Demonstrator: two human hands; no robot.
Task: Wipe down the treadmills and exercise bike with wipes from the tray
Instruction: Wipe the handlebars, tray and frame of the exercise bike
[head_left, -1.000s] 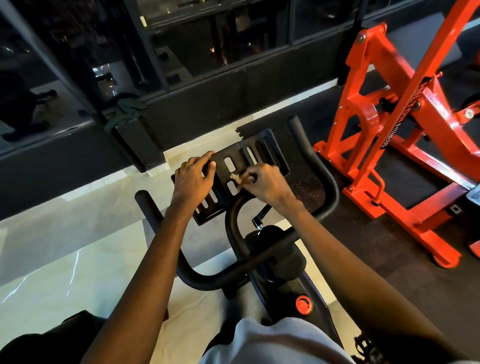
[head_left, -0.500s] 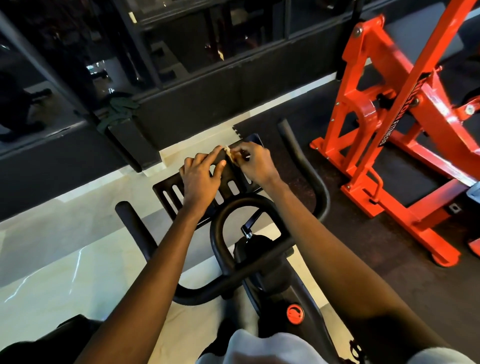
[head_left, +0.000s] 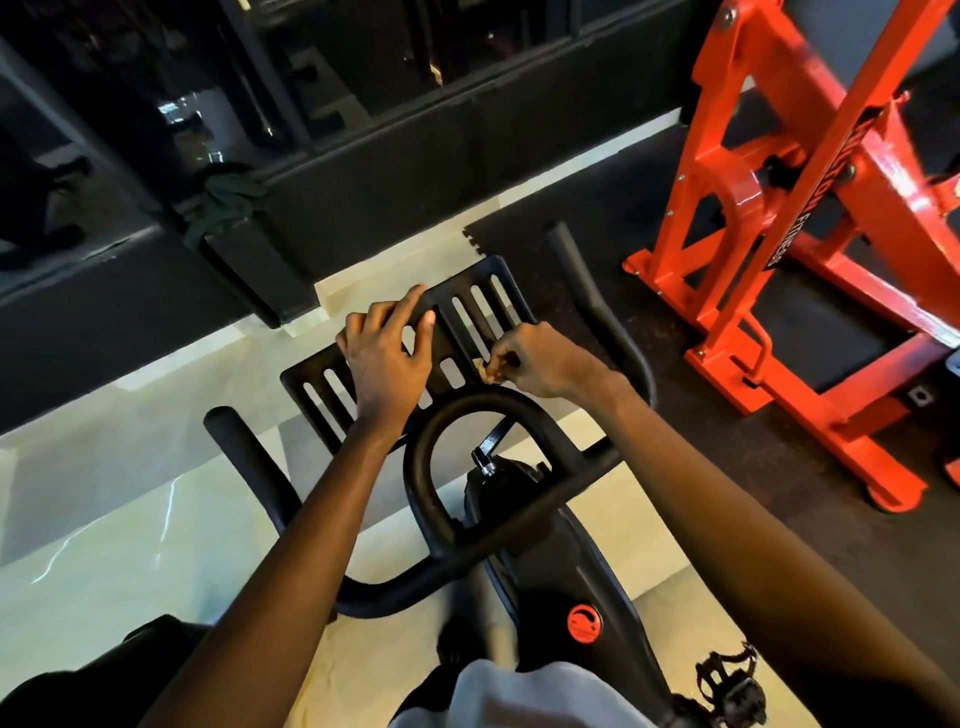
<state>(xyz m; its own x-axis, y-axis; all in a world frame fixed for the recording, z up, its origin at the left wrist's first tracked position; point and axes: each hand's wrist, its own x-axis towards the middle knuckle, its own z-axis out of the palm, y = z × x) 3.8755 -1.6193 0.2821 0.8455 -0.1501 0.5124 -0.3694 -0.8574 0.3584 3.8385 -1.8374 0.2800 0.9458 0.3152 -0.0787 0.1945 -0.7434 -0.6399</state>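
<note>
A black exercise bike (head_left: 550, 525) stands right below me, its curved handlebars (head_left: 260, 467) spreading left and right. A black slotted tray (head_left: 483, 306) sits on top of the bars. My left hand (head_left: 384, 358) rests flat on the tray's middle, fingers spread. My right hand (head_left: 540, 358) pinches a small crumpled tan wipe (head_left: 485, 370) against the tray's near edge, just right of the left hand. Most of the wipe is hidden in the fingers.
An orange steel exercise machine (head_left: 810, 249) stands close on the right on dark rubber matting. A dark glass wall (head_left: 363, 78) runs across the back with a green cloth (head_left: 223, 205) on its ledge. Pale tiled floor (head_left: 104, 493) lies to the left. A bike pedal (head_left: 727, 680) shows at lower right.
My right hand with the wipe has come back from the tray's far edge to its near edge. The left hand stayed flat on the tray. The view shifted slightly.
</note>
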